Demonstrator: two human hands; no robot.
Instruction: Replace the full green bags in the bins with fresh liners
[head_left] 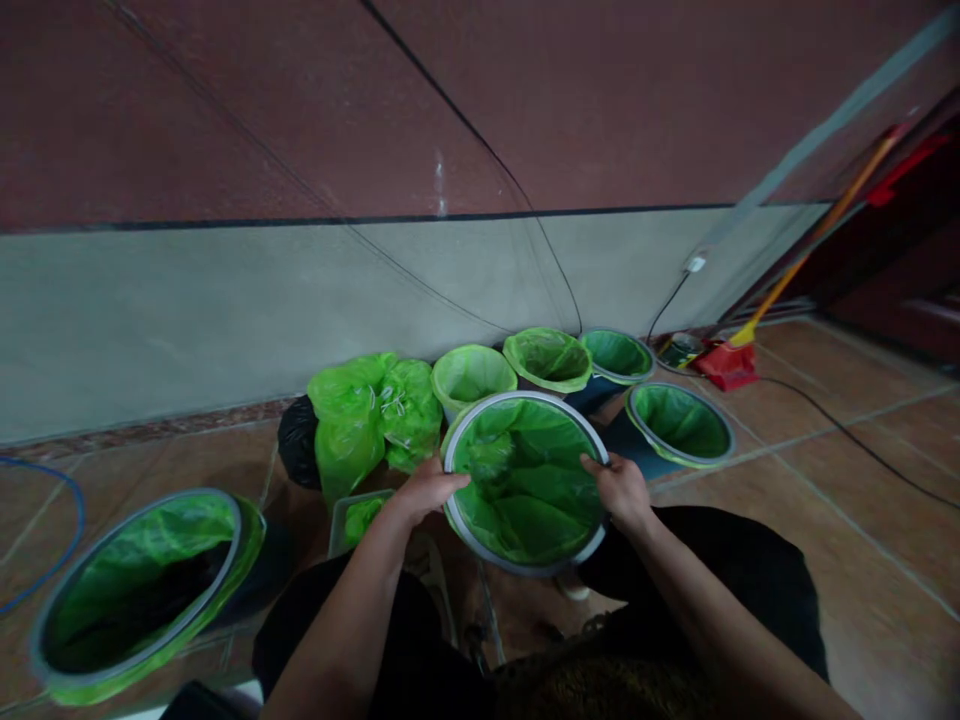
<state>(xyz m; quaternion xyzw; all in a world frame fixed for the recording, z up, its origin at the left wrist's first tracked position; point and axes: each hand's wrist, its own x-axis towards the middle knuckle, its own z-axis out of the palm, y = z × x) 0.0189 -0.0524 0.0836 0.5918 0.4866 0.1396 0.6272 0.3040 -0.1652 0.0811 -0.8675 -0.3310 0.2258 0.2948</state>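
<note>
Between my knees is a trash can (540,500) lined with a green bag, a grey ring round its rim. My left hand (429,490) grips the rim on the left side, thumb over the ring. On the opposite side my right hand (624,490) pinches the rim, thumb inside. The can's outer body is hidden below the rim. Just behind it stand a can with a pale green liner (474,375) and another lined can (549,360). A shallow tub (341,525) with green plastic in it sits by my left forearm.
Tied green bags (349,420) and a black bag (298,445) lie by the wall. A large lined can (142,600) stands at left. Two more lined cans, a front one (681,425) and a rear one (616,355), stand right. Beyond are a red dustpan (727,365), cables and a blue hose (75,520).
</note>
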